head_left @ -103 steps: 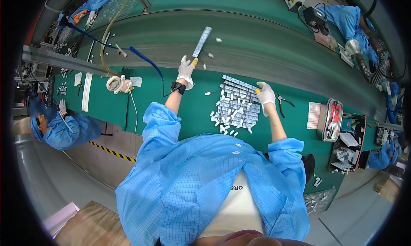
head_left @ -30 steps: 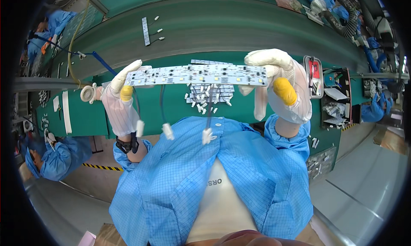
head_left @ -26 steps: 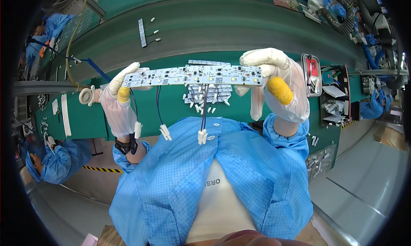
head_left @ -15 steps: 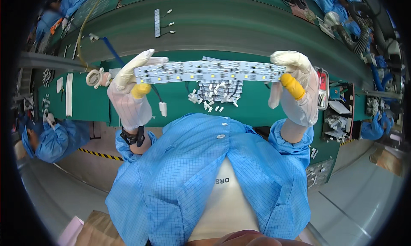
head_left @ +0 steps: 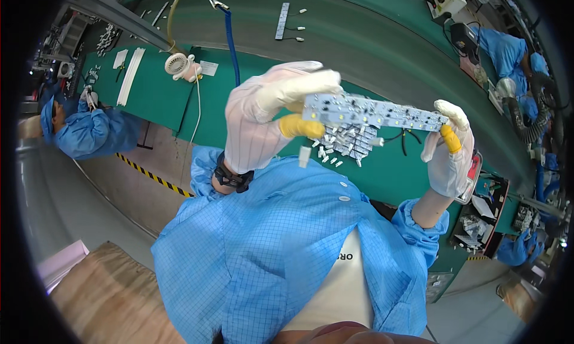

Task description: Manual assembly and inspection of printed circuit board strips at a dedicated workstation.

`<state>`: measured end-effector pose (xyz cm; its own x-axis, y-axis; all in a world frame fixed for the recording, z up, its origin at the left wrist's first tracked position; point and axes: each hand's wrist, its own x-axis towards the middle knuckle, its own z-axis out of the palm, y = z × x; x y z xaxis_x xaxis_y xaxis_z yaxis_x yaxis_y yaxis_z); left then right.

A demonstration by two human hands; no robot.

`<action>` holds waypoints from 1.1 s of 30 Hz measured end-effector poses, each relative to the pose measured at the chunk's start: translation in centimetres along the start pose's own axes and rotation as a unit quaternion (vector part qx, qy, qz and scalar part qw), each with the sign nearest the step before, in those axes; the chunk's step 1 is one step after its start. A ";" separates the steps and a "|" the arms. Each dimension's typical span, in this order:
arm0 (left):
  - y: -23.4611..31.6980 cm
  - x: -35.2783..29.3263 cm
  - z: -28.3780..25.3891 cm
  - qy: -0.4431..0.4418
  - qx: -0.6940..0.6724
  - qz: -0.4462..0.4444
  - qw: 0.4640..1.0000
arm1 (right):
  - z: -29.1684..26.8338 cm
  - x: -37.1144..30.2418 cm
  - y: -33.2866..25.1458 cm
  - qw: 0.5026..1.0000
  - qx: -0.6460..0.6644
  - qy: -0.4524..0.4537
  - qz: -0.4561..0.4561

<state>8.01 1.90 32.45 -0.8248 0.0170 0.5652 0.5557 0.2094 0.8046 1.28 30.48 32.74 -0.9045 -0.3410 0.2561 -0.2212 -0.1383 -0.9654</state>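
Observation:
Between my gloved hands hangs a long white LED circuit board (head_left: 373,112), its face with yellow LEDs and small dark parts turned up toward me. My left hand (head_left: 263,116) is closed on its left end, the yellow-covered thumb at the near edge. At the right end, my right hand (head_left: 449,149) pinches the board between a yellow-covered thumb and white fingertips. Near my left thumb dangles a white connector (head_left: 304,157). Under the held board lies a pile of similar boards (head_left: 362,146) with white connectors, partly hidden by it.
Cutters (head_left: 405,142) lie right of the pile. Beyond, one board (head_left: 282,22) with wired connectors rests on the grey belt (head_left: 353,51). A small fan (head_left: 181,66), a blue hose (head_left: 229,42) and white strips (head_left: 130,78) are left. A co-worker (head_left: 89,128) sits far left; a parts bin (head_left: 478,218) stands right.
The view has turned and shifted. The board now slants down to the right and looks shorter, its left end closer to me. Both hands keep their hold on its ends.

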 end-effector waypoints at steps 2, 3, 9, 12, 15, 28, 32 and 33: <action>0.2 0.0 -0.3 0.008 -0.010 -0.068 0.998 | 0.3 -0.1 -0.3 1.000 -0.022 0.015 0.011; -0.1 0.0 -0.1 0.040 -0.050 -0.096 0.993 | 0.4 -0.2 -0.4 1.000 0.007 -0.009 0.003; -0.1 1.1 -0.4 0.073 0.051 -0.143 0.986 | 1.8 -0.9 -2.4 0.998 -0.032 0.026 0.044; -0.6 0.9 -0.3 0.061 -0.017 -0.144 0.988 | 1.6 -0.6 -2.1 0.995 -0.007 0.056 0.076; -0.6 0.6 0.3 0.065 -0.057 -0.120 0.989 | 0.0 -0.7 -1.2 0.999 0.023 -0.023 0.021; -0.3 0.4 0.2 0.081 -0.100 -0.147 0.981 | 1.1 -1.0 -1.4 0.999 -0.005 0.020 0.033; -0.6 0.5 -0.7 -0.010 -0.030 -0.076 0.997 | -0.2 -0.7 0.2 1.000 -0.025 -0.018 0.006; -1.2 0.6 -1.1 -0.041 0.067 0.012 0.997 | -0.1 -0.7 0.3 0.999 -0.022 -0.021 0.022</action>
<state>6.98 0.62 32.03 -0.8198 0.1020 0.5635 0.5614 0.3368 0.7559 1.77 30.76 32.27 -0.8981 -0.3838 0.2148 -0.1983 -0.0826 -0.9767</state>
